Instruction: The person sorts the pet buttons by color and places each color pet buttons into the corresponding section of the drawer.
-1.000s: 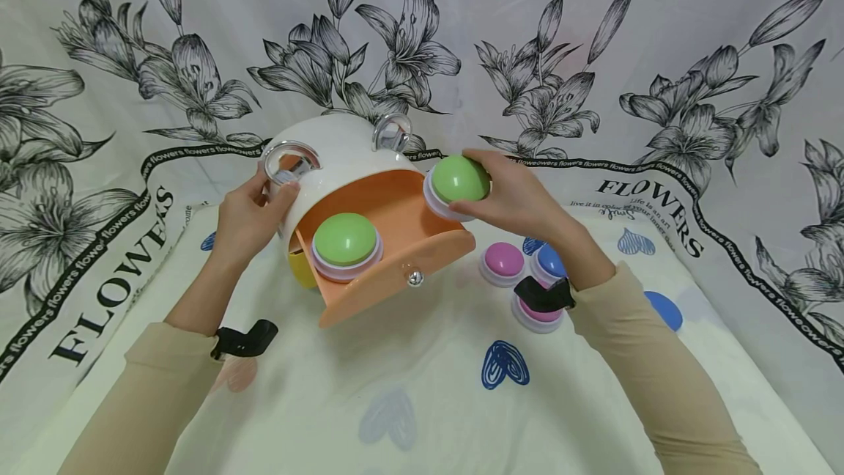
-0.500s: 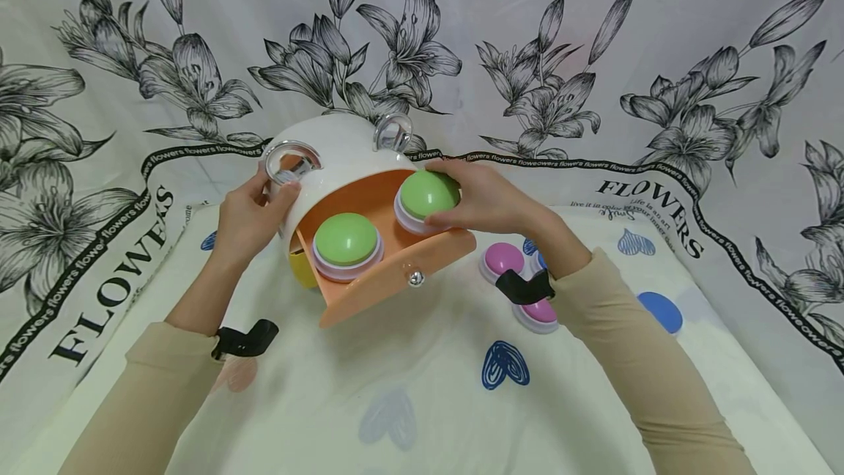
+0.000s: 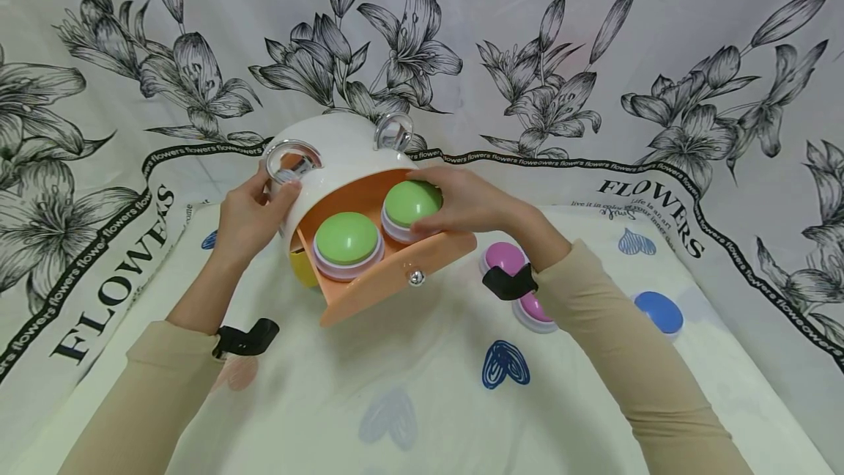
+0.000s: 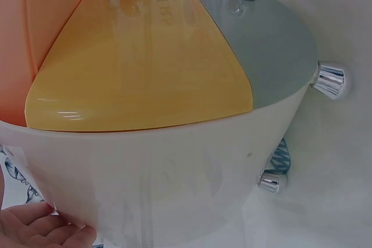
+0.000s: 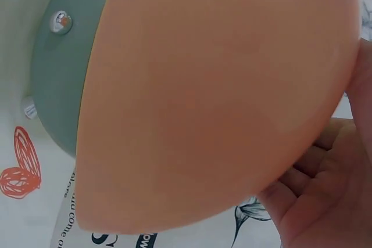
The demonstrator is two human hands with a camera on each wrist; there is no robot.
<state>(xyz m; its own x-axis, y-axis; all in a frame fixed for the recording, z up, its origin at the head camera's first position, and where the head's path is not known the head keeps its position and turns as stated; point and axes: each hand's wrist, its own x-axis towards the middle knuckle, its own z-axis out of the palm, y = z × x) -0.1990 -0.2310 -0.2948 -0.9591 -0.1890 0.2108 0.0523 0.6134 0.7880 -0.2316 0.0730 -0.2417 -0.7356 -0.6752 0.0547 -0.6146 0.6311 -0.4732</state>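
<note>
A white rounded drawer box (image 3: 339, 141) with two chrome rings on top has its orange drawer (image 3: 389, 273) pulled out. My left hand (image 3: 250, 215) grips the box's left side, thumb beside a ring; its fingertips (image 4: 43, 225) show against the white wall in the left wrist view. Inside the drawer, at left, sits a round pot with a green domed top (image 3: 346, 239) and pale rim. My right hand (image 3: 471, 200) holds a second green-topped pot (image 3: 410, 204) at the drawer's right end, thumb in front. The orange drawer front (image 5: 215, 103) hides that pot in the right wrist view.
Two pink-topped pots (image 3: 505, 256) lie on the heart-print cloth (image 3: 389, 416), partly behind my right wrist. Farther right is a blue-topped one (image 3: 659, 312). Yellow (image 4: 139, 56) and grey-green (image 4: 261, 45) drawer fronts with chrome knobs show below the orange one.
My right hand has moved left and slightly down, bringing its green-topped pot from the drawer's right edge into it, close to the other. The left hand has stayed in place.
</note>
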